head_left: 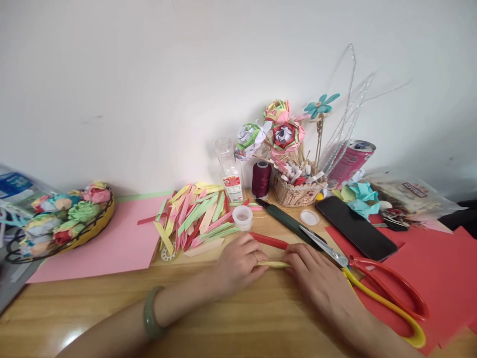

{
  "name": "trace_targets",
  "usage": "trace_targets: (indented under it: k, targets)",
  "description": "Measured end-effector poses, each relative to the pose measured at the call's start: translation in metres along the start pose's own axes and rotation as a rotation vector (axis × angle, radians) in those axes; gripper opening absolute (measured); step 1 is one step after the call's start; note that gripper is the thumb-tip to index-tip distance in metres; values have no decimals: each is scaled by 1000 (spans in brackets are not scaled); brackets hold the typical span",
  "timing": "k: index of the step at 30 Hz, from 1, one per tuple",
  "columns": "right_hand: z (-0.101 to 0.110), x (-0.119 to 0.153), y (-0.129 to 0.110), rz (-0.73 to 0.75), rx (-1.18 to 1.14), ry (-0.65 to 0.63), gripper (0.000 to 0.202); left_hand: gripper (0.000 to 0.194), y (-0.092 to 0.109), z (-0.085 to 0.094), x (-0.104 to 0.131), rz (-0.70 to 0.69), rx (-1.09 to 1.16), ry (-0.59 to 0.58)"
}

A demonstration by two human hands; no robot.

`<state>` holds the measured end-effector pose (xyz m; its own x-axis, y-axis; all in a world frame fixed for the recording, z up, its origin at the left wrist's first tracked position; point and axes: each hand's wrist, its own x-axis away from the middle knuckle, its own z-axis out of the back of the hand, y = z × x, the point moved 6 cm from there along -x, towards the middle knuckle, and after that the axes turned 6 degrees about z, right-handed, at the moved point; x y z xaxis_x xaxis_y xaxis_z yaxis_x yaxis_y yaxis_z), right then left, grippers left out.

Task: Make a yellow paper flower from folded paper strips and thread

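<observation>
Between my two hands stretches a thin pale-yellow folded paper strip [276,264], just above the wooden table. Its left end is pinched in the fingers of my left hand [238,261]. My right hand [316,276] grips the other end, and its fingertips are partly hidden. Behind them lies a red folded strip [268,240], close to a small round white tub [242,219]. A heap of folded paper strips [197,214] in pink, green, yellow and red is beyond my left hand. Scissors [339,258] with one red and one yellow handle lie beside my right hand.
At the back stand a clear bottle [231,174], a dark red thread spool [261,180] and a basket [298,191] with paper flowers. A black phone [356,228] and red paper [443,278] lie right. Left is a flower-filled yellow basket [91,231] on pink paper [126,238].
</observation>
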<state>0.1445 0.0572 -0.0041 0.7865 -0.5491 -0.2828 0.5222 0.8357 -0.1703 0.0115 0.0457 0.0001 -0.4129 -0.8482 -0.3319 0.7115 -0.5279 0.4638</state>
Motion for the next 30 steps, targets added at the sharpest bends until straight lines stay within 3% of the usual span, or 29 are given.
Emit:
trace_targets:
  k: [2, 5, 7, 9, 14, 16, 18, 21, 24, 25, 27, 28, 30]
  targets:
    - [7, 0, 2, -49, -114, 10, 25, 11, 1, 9, -3, 87, 112, 40]
    - [15, 1, 9, -223, -371, -28, 19, 7, -5, 20, -5, 334, 459, 79]
    - [17, -2, 10, -333, -623, -48, 18, 20, -9, 21, -6, 503, 789, 95]
    - [17, -6, 5, -404, -963, -47, 22, 35, -7, 18, -9, 574, 1084, 82]
    - [0, -14, -22, -598, -1805, -54, 23, 51, 17, 7, -24, 446, 1494, -111]
    - [-6, -14, -32, -690, -2038, -9, 24, 46, 25, 3, -30, 401, 1597, -171]
    - [-9, -14, -36, -738, -2164, 47, 28, 35, 27, 1, -34, 386, 1628, -158]
    - [-8, -14, -25, -746, -2002, 23, 25, 35, 25, -3, -41, 424, 1577, -145]
    - [3, -18, 3, -646, -1518, -50, 29, 42, 15, -1, -47, 470, 1493, -68]
    - [11, -21, 15, -617, -1358, -23, 30, 42, 11, 2, -48, 482, 1442, -21]
    - [33, -24, 40, -671, -1076, 167, 32, 43, 5, 8, -49, 506, 1328, 35]
    - [44, -27, 47, -677, -996, 235, 33, 43, 5, 10, -49, 509, 1281, 23]
    - [58, -40, 49, -603, -941, 240, 35, 43, 8, 13, -49, 487, 1226, -32]
